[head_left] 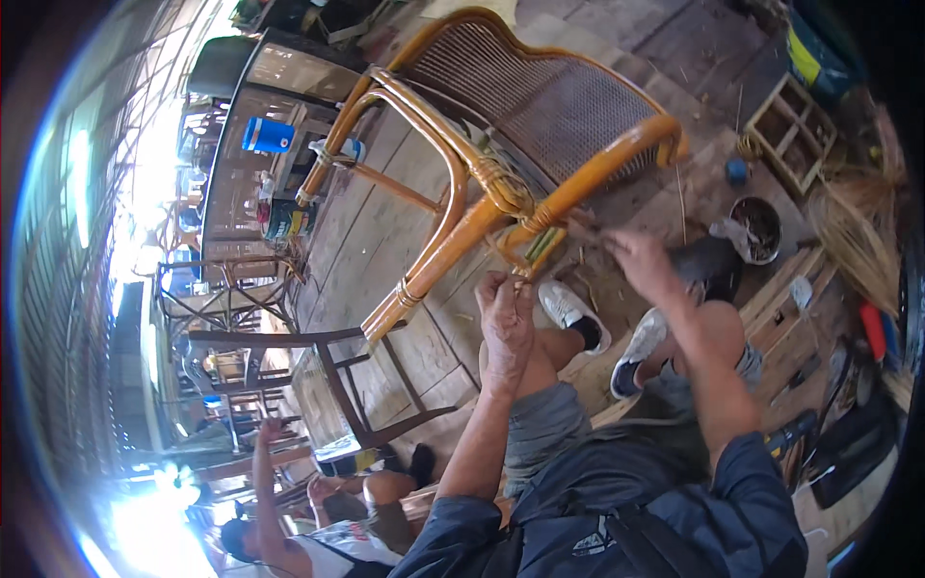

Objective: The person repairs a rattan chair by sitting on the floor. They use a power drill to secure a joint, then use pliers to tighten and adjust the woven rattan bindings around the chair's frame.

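Rattan chair [487, 173] is tipped on the plank floor [352, 241], in front of the person. Left hand [506, 323]: thumb and fingers pinched closed just below the chair's lashed corner [514, 197], by green-yellow strips [544, 248]; can't confirm what's in the pinch. Right hand [647, 265]: right of that corner, blurred, fingers part-curled, can't tell if holding. Further right of chair: divided wooden box [792, 132], fibre bundle [853, 222]. Dark wooden frame [337, 385] lower left of chair.
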Motion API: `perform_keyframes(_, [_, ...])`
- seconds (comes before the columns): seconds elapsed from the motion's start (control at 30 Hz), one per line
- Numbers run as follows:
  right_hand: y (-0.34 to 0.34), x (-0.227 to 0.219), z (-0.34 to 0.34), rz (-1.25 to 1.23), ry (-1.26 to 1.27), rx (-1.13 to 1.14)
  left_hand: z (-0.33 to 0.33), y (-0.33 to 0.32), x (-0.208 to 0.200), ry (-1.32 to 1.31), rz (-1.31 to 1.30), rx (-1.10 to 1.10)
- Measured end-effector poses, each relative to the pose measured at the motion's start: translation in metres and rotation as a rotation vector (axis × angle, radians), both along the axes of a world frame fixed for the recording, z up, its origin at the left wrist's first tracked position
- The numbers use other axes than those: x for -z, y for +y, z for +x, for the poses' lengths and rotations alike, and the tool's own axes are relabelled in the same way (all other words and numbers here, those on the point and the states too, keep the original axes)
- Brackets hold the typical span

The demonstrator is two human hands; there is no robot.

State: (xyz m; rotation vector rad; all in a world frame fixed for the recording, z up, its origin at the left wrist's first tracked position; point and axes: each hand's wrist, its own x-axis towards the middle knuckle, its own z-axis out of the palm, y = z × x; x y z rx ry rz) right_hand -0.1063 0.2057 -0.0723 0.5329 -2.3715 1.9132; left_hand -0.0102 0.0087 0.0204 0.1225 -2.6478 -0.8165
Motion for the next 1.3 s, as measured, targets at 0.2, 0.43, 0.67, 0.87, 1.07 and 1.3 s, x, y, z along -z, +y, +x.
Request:
perform_keyframes(0.2, [-0.018, 0.096, 0.065, 0.434, -0.301, -0.315, 0.004, 0.005, -0.006, 0.011, 0.009, 0.032])
perform_keyframes(0.43, [-0.026, 0.081, 0.058, 0.495, -0.402, -0.391, -0.009, -0.014, -0.045, 0.012, 0.183, -0.153])
perform_keyframes(0.67, [-0.028, -0.014, 0.067, 0.033, -0.502, -0.373, 0.045, 0.001, 0.001, -0.200, 0.223, -0.021])
perform_keyframes(0.87, [-0.034, -0.027, 0.087, -0.003, -0.480, -0.372, 0.048, 0.002, 0.000, -0.486, 0.374, 0.006])
perform_keyframes(1.07, [-0.042, -0.005, 0.104, -0.354, -0.933, -0.197, 0.073, 0.012, 0.022, -0.373, 0.665, 0.134])
perform_keyframes(1.3, [-0.054, -0.021, 0.143, -0.577, -0.917, -0.182, 0.091, 0.015, 0.043, -0.336, 0.701, -0.006])
